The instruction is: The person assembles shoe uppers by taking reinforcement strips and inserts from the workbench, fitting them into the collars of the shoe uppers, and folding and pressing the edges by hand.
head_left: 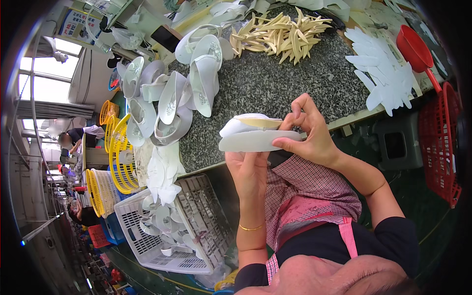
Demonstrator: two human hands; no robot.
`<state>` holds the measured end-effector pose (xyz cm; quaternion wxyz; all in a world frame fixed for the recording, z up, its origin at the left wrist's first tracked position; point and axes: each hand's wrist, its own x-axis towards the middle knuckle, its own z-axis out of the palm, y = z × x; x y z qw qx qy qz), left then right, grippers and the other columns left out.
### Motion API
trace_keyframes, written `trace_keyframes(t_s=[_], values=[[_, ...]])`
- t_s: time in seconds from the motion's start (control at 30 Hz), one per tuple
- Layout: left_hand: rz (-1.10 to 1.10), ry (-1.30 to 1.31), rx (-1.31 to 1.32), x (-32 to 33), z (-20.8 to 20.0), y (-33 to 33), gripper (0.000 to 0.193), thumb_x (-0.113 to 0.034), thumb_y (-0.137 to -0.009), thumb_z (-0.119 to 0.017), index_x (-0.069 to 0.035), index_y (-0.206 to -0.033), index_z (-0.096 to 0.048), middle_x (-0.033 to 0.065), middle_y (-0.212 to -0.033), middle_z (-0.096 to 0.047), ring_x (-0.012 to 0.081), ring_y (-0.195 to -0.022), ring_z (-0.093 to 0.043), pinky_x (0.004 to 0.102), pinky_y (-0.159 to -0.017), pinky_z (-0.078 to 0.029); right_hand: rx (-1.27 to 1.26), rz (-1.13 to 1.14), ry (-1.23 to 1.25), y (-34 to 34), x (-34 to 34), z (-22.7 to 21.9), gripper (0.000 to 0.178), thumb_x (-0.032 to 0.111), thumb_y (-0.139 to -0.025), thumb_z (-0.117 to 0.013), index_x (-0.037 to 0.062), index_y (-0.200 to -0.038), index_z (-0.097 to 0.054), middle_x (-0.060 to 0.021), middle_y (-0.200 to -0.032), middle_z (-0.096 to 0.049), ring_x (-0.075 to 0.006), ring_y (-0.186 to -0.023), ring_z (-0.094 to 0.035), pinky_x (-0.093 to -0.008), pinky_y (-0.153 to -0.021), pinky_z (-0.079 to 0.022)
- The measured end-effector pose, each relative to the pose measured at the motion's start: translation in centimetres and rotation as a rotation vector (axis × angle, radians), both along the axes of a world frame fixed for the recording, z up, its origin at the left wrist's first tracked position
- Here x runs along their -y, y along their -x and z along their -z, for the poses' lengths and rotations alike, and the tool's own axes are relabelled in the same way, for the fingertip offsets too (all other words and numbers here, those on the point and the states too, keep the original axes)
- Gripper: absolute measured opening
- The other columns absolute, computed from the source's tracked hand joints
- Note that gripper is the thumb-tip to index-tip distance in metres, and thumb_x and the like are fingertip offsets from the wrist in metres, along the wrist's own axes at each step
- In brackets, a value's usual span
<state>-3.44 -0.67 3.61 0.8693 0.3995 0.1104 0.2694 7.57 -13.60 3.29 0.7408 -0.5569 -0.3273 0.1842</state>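
Above my lap, at the table's front edge, both hands hold a white shoe upper [241, 126] against a flat, pale sole-shaped piece [255, 142]. A cream-coloured strip [264, 123] shows along the upper's opening. My left hand [249, 172] grips from below, its fingertips hidden behind the sole-shaped piece. With its thumb on the right end of that piece, my right hand [314, 135] pinches the work; its fingers bend over the strip's end. A heap of cream curved strips [282, 37] lies beyond on the speckled stone tabletop [275, 81].
White shoe uppers [172, 93] crowd the table's left side; pale flat cut-outs [383, 73] pile at right beside a red scoop [415, 51]. Below stand a white crate [142, 231] holding white pieces, yellow baskets [120, 152], a grey stool [405, 132] and a red basket [435, 147].
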Motion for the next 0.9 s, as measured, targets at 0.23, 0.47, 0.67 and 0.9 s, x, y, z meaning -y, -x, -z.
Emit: trace_keyframes(t_s=[0.23, 0.47, 0.67, 0.9], values=[[-0.003, -0.003, -0.034, 0.1, -0.4, 0.1, 0.050, 0.005, -0.096, -0.056, 0.006, -0.140, -0.033, 0.0212, -0.132, -0.052, 0.0299, -0.119, -0.061, 0.0421, -0.099, -0.057, 0.032, 0.011, 0.034, 0.0, -0.2, -0.2, 0.055, 0.011, -0.080, -0.084, 0.0102, -0.105, -0.036, -0.0053, -0.081, -0.069, -0.0078, -0.085, -0.065, -0.0288, -0.087, -0.046], [0.029, 0.152, 0.050, 0.4, -1.5, 0.4, 0.052, 0.002, -0.095, -0.057, 0.006, -0.141, -0.032, 0.0223, -0.134, -0.052, 0.0309, -0.120, -0.061, 0.0421, -0.098, -0.057, 0.021, -0.010, 0.065, -0.2, -0.2, -0.8, 0.052, 0.009, -0.081, -0.083, 0.0088, -0.105, -0.036, -0.0059, -0.078, -0.069, -0.0076, -0.081, -0.065, -0.0264, -0.080, -0.048], [-0.078, -0.082, -0.034, 0.8, -1.3, -0.3, 0.052, 0.005, -0.092, -0.063, 0.006, -0.137, -0.037, 0.0184, -0.130, -0.055, 0.0268, -0.115, -0.063, 0.0360, -0.094, -0.058, 0.023, -0.070, 0.116, -0.9, -0.6, -1.9, 0.050, 0.008, -0.081, -0.081, 0.0072, -0.103, -0.036, -0.0075, -0.077, -0.069, -0.0085, -0.079, -0.066, -0.0272, -0.077, -0.050], [-0.211, -0.074, -0.061, -0.4, -1.1, -1.7, 0.042, 0.003, -0.094, -0.064, 0.006, -0.131, -0.043, 0.0171, -0.122, -0.060, 0.0258, -0.110, -0.065, 0.0378, -0.094, -0.059, -0.017, -0.064, 0.122, -1.7, -1.4, -2.4, 0.041, 0.012, -0.088, -0.078, 0.0032, -0.110, -0.044, -0.0057, -0.078, -0.069, -0.0069, -0.077, -0.065, -0.0224, -0.069, -0.050]])
